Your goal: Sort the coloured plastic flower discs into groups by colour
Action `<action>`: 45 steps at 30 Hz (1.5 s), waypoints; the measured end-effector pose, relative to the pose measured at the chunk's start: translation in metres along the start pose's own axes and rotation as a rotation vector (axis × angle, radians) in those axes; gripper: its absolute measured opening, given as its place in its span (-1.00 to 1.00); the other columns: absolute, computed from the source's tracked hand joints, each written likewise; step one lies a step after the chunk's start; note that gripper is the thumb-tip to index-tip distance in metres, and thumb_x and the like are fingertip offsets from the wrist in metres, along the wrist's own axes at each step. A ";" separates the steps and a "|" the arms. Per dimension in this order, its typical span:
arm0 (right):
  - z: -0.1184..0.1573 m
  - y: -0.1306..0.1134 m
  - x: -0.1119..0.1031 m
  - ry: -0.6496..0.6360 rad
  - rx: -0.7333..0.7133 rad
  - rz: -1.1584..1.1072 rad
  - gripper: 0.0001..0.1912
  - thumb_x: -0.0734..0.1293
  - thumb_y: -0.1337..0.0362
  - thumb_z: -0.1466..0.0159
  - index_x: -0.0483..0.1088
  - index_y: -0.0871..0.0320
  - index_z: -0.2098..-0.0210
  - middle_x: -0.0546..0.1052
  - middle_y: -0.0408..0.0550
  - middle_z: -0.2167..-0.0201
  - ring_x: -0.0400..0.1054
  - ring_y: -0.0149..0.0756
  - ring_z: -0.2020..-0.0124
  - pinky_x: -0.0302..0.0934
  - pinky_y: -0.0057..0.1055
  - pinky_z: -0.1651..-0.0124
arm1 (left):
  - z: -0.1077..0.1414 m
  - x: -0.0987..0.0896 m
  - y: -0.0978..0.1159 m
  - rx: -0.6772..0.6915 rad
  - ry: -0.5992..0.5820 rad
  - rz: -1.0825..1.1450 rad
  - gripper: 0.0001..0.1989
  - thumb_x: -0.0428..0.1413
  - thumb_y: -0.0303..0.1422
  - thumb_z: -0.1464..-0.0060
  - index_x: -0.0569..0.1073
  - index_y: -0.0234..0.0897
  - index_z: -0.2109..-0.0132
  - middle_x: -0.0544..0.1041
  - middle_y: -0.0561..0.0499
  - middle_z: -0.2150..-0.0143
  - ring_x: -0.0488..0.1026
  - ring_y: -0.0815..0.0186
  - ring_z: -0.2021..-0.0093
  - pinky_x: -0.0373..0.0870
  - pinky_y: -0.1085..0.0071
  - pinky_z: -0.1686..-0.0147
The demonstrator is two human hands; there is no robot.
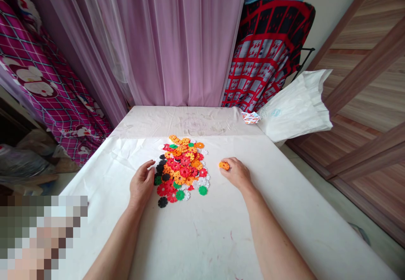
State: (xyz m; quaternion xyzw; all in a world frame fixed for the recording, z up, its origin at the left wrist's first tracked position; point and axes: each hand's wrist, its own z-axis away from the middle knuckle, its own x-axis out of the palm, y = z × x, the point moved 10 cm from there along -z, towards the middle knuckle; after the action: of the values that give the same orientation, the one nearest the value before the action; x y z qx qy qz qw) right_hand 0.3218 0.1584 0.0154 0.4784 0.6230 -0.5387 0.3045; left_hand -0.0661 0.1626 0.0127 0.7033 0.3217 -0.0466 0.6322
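A heap of notched plastic discs [182, 166], shaped like flowers or snowflakes, lies on the white-covered table [196, 238]. They are orange, red, black, green and white. To the right of the heap, my right hand [236, 172] pinches an orange disc [224, 165] between thumb and fingers; whether more than one is held I cannot tell. My left hand [142, 183] rests along the heap's left side, close to the black discs [160, 168], fingers apart and nothing visible in it. A green disc [203, 190] and a black disc [163, 202] lie at the heap's front edge.
A white bag [294, 107] stands at the table's far right corner beside a small patterned packet [251, 117]. Purple curtains [177, 39] hang behind the table. A red and black patterned cloth [259, 56] is draped at the back right. Wooden doors [363, 103] stand to the right.
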 end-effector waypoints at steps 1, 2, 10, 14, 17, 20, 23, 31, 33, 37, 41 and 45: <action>0.000 0.000 0.000 0.004 -0.007 -0.006 -0.76 0.33 0.23 -0.17 0.47 0.03 0.15 0.53 -0.10 0.11 0.40 -0.27 0.14 0.18 -0.39 0.14 | 0.000 0.000 0.001 0.002 -0.001 0.002 -0.63 0.02 -0.16 -0.01 0.54 -0.15 0.09 0.61 -0.01 0.06 0.53 0.26 0.20 0.44 0.31 0.15; 0.000 0.000 0.000 0.007 -0.010 -0.012 -0.75 0.33 0.22 -0.17 0.47 0.03 0.14 0.53 -0.10 0.11 0.40 -0.27 0.13 0.18 -0.39 0.13 | 0.000 0.000 0.002 0.004 -0.001 0.004 -0.64 0.02 -0.17 0.00 0.54 -0.15 0.09 0.60 -0.01 0.04 0.53 0.26 0.19 0.44 0.31 0.13; 0.001 -0.003 -0.006 0.070 -0.019 -0.013 -0.73 0.35 0.18 -0.16 0.48 0.04 0.13 0.51 -0.06 0.09 0.39 -0.23 0.13 0.21 -0.36 0.13 | -0.001 0.000 0.001 0.014 0.001 -0.009 -0.65 0.02 -0.15 -0.01 0.54 -0.15 0.11 0.58 -0.01 -0.01 0.52 0.28 0.22 0.45 0.30 0.13; 0.017 -0.036 -0.021 0.187 -0.140 -0.041 -0.84 0.32 0.20 -0.20 0.51 0.05 0.25 0.52 -0.05 0.17 0.40 -0.26 0.14 0.23 -0.39 0.11 | -0.001 0.001 0.002 0.026 -0.004 -0.003 -0.65 0.02 -0.16 -0.02 0.53 -0.15 0.10 0.58 -0.02 -0.01 0.53 0.27 0.23 0.47 0.30 0.15; 0.033 -0.070 -0.012 0.102 -0.269 -0.098 -0.90 0.35 0.19 -0.18 0.51 0.02 0.35 0.53 -0.13 0.28 0.41 -0.34 0.22 0.23 -0.45 0.15 | -0.001 0.001 0.004 0.046 0.004 0.004 -0.67 0.02 -0.17 -0.03 0.54 -0.14 0.12 0.58 -0.01 0.00 0.53 0.27 0.21 0.47 0.31 0.15; 0.043 -0.090 0.002 -0.005 -0.322 -0.079 -0.84 0.43 0.16 -0.10 0.53 0.02 0.31 0.53 -0.11 0.28 0.41 -0.30 0.21 0.24 -0.43 0.14 | 0.000 0.001 0.003 0.046 0.004 0.014 -0.67 0.02 -0.17 -0.04 0.53 -0.15 0.11 0.57 -0.02 -0.03 0.53 0.27 0.19 0.47 0.30 0.12; 0.045 -0.095 0.008 -0.040 -0.331 -0.032 -0.78 0.45 0.16 -0.08 0.53 0.03 0.26 0.53 -0.07 0.25 0.40 -0.25 0.16 0.25 -0.40 0.11 | 0.000 0.002 0.000 0.030 -0.010 0.019 -0.66 0.02 -0.16 -0.04 0.53 -0.15 0.10 0.55 -0.03 -0.07 0.53 0.27 0.18 0.46 0.28 0.09; 0.040 -0.088 0.009 -0.025 -0.304 -0.024 -0.83 0.39 0.22 -0.14 0.50 0.05 0.25 0.54 -0.08 0.22 0.40 -0.27 0.15 0.23 -0.41 0.09 | 0.000 0.002 0.003 0.034 -0.013 0.017 -0.67 0.02 -0.17 -0.05 0.53 -0.15 0.10 0.54 -0.02 -0.08 0.54 0.28 0.17 0.46 0.29 0.08; 0.039 -0.076 0.004 0.009 -0.241 -0.002 -0.83 0.37 0.21 -0.16 0.49 0.03 0.24 0.54 -0.09 0.20 0.40 -0.28 0.15 0.23 -0.43 0.12 | 0.001 0.002 0.004 0.033 -0.013 0.015 -0.67 0.02 -0.17 -0.05 0.53 -0.15 0.10 0.55 -0.02 -0.08 0.54 0.27 0.16 0.46 0.30 0.10; 0.042 -0.051 0.000 0.037 -0.151 0.079 -0.87 0.35 0.17 -0.17 0.50 0.02 0.29 0.53 -0.10 0.24 0.40 -0.26 0.18 0.23 -0.41 0.16 | 0.001 0.002 0.003 0.026 -0.020 0.008 -0.68 0.02 -0.18 -0.06 0.52 -0.14 0.09 0.54 -0.01 -0.08 0.54 0.27 0.15 0.46 0.30 0.08; 0.044 -0.041 0.002 0.041 -0.130 0.087 -0.83 0.34 0.17 -0.18 0.50 0.03 0.24 0.53 -0.08 0.20 0.41 -0.24 0.17 0.24 -0.38 0.14 | 0.001 0.002 0.004 0.015 -0.026 0.006 -0.66 0.01 -0.18 -0.05 0.52 -0.15 0.09 0.53 -0.03 -0.10 0.53 0.27 0.14 0.44 0.28 0.06; 0.045 -0.048 -0.005 0.097 -0.159 0.050 -0.78 0.33 0.23 -0.20 0.50 0.05 0.16 0.53 -0.06 0.16 0.42 -0.24 0.14 0.24 -0.39 0.12 | 0.001 0.001 0.006 0.019 -0.012 0.014 -0.68 0.02 -0.19 -0.05 0.53 -0.16 0.11 0.55 -0.02 -0.07 0.53 0.28 0.17 0.46 0.30 0.09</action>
State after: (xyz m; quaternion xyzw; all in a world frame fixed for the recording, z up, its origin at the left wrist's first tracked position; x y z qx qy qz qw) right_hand 0.2728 0.1152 0.0271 0.4936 0.6658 -0.4558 0.3244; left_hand -0.0620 0.1621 0.0170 0.7113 0.3125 -0.0496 0.6276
